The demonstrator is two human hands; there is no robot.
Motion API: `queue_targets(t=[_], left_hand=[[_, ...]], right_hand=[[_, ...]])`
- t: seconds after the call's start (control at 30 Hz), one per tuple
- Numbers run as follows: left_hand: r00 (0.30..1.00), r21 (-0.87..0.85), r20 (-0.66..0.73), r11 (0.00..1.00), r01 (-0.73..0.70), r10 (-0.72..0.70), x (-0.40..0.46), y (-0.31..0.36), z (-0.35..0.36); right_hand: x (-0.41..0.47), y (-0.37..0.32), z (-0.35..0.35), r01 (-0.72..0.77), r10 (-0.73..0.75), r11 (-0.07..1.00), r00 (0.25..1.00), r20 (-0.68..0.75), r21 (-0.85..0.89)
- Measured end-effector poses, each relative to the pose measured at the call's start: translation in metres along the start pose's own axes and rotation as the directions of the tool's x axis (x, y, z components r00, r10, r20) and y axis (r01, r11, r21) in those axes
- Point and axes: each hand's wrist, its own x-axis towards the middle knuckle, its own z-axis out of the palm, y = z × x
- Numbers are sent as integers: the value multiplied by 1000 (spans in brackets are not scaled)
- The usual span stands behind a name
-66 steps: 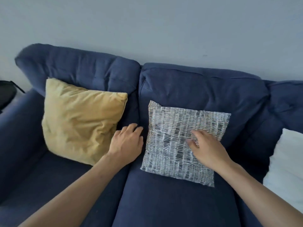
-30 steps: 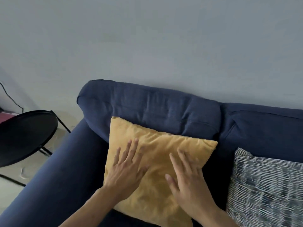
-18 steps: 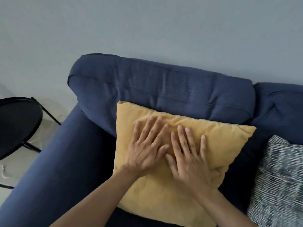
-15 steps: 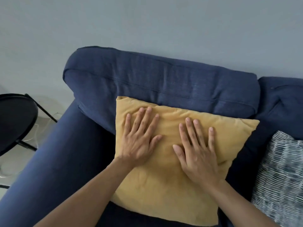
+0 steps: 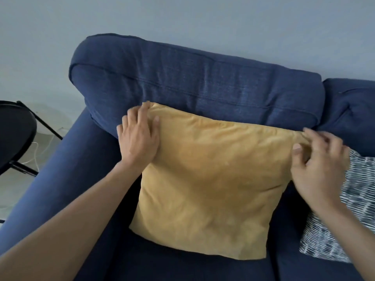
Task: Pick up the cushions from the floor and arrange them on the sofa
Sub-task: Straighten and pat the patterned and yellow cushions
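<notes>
A mustard yellow cushion [image 5: 211, 185] leans against the backrest of the dark blue sofa [image 5: 198, 82], on its left seat. My left hand [image 5: 140, 136] grips the cushion's top left corner. My right hand [image 5: 318, 163] pinches the top right corner between thumb and fingers. To the right, a black-and-white patterned cushion [image 5: 349, 220] stands on the neighbouring seat, partly hidden behind my right forearm.
The sofa's left armrest [image 5: 52, 179] runs down the left side. A black round side table [image 5: 14, 130] with thin legs stands beyond it on a pale floor. A plain grey wall rises behind the sofa.
Both hands lay flat on the middle of the yellow cushion; they have slid apart to its top corners and closed on them. The view has moved closer.
</notes>
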Motion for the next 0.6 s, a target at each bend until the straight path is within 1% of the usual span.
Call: queue_targets(t=[0.03, 0.07, 0.1, 0.17, 0.23, 0.33, 0.43, 0.5, 0.6], left_hand=[[997, -25, 31, 998, 64, -64, 8, 5, -3], [991, -59, 80, 991, 117, -112, 15, 11, -6], [981, -95, 133, 984, 153, -139, 20, 15, -8], [967, -116, 216, 980, 164, -137, 26, 17, -12], [958, -53, 257, 988, 143, -125, 30, 13, -20], [966, 48, 233, 993, 107, -115, 40, 10, -38], [978, 90, 183, 992, 88, -103, 46, 18, -41], [985, 76, 150, 994, 79, -89, 44, 24, -33], [989, -20, 115, 995, 100, -97, 40, 21, -22]], right_hand=[[5, 4, -6, -106, 99, 992, 991, 91, 74], [10, 5, -11, -195, 168, 972, 967, 192, 131], [15, 5, -14, -250, 201, 954, 944, 263, 168], [23, -2, -17, -268, 193, 942, 924, 329, 201], [28, -12, -17, -273, 182, 939, 911, 370, 209], [41, -23, -15, -194, 124, 961, 940, 318, 198], [58, -26, -7, -154, 103, 968, 963, 247, 199], [62, -24, 2, -148, 106, 969, 972, 210, 198], [54, -24, 10, -159, 120, 962, 976, 180, 222]])
